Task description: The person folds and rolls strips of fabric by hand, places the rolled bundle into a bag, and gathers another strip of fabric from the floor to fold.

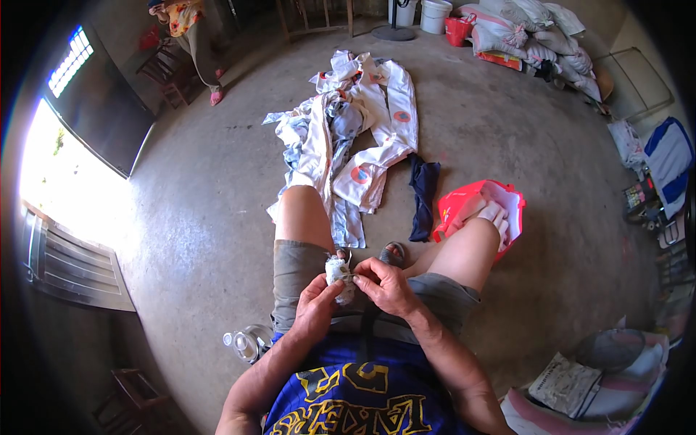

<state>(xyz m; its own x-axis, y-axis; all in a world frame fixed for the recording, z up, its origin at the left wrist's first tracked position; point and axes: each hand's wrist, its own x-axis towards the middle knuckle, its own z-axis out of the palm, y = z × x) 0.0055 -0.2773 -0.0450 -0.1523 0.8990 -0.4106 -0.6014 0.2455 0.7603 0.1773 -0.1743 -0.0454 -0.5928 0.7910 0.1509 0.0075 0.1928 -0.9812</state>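
Note:
Between my knees, a small white bundle [338, 271] with loose thread-like ends is held up in front of my lap. My left hand [316, 301] is closed round its lower left side, thumb on the front. From the right, my right hand [384, 285] pinches at the bundle's side with thumb and forefinger; what exactly lies between those fingertips is too small to tell. Beyond my feet, a heap of white and pale blue cloth [312, 145] with printed round patches spreads over the floor. A dark blue cloth [423, 196] lies at its right.
Beside my right knee stands a red bag [464, 203] with pale rolls inside. A clear container [250, 342] is on the floor at left. Another person [190, 36] stands at the back left near a chair [165, 72]. Sacks [533, 36] are piled at the back right.

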